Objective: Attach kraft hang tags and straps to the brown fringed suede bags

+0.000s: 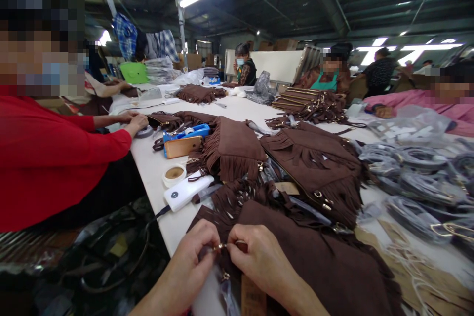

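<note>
My left hand (202, 249) and my right hand (255, 247) meet at the near edge of the table, both with fingers pinched. Between their fingertips shows a small gold metal fitting (221, 246), partly hidden by the fingers. Under and beside my right hand lies a dark brown suede bag (318, 256). Below the hands hangs a metal clasp (225, 275) with clear plastic wrap, close to a brown card tag (253, 298). Past my hands, brown fringe (237, 195) spreads over the table.
More brown fringed bags (240, 145) lie ahead. At left are a white power bank (188, 191), a tape roll (174, 174) and a phone (183, 147). Plastic-wrapped straps (425, 182) and card tags with strings (425, 261) cover the right. A person in a red sleeve (107, 148) works at left.
</note>
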Tool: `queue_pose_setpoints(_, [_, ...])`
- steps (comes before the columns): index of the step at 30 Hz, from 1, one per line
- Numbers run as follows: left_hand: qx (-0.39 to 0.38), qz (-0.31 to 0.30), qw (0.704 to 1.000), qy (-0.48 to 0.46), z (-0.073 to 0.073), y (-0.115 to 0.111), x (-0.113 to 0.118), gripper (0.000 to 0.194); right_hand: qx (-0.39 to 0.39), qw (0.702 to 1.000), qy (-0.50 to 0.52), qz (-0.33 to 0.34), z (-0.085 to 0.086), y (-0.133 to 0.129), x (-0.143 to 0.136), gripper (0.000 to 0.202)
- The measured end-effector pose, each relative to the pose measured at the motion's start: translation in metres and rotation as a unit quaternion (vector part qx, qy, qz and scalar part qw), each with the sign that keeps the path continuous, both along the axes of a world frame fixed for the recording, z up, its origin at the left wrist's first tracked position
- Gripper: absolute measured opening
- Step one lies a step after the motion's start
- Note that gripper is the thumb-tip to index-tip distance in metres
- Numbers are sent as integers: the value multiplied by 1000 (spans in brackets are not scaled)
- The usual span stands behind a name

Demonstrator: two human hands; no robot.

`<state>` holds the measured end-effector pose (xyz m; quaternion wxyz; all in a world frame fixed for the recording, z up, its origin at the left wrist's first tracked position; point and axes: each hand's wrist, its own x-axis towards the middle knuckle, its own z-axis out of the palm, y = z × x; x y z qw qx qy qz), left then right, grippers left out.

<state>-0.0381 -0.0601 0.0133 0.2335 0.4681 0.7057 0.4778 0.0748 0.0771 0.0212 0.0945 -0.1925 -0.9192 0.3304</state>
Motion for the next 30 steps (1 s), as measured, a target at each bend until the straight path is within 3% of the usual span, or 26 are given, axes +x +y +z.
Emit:
queue_pose_setpoints(4, [-2,-6,999,-39,-1,0,-2,5,9,999,21,27,-2,1,0,14])
queue_pose_setpoints(7, [-16,-11,992,-121,-3,-1,-6,5,0,998,39,42,-4,2,0,14])
queue_pose_setpoints(11, [-35,19,936,-349,-7,-1,-8,17,-36,997,49,41,-5,1,2,13])
queue_pose_setpoints(13, [-26,36,915,-402,-10,0,-7,17,-43,997,50,43,-3,0,2,13])
queue_pose_setpoints(24, [-13,11,927,-374,-25,5,-5,21,44,996,18,72,-7,-5,2,16])
queue_pose_setpoints(27, [-24,16,949,-315,-25,4,-2,18,47,996,2,80,-8,-7,2,16])
queue_pose_setpoints(30, [-23,20,982,-187,-18,3,1,17,22,996,-7,81,-5,-8,4,13])
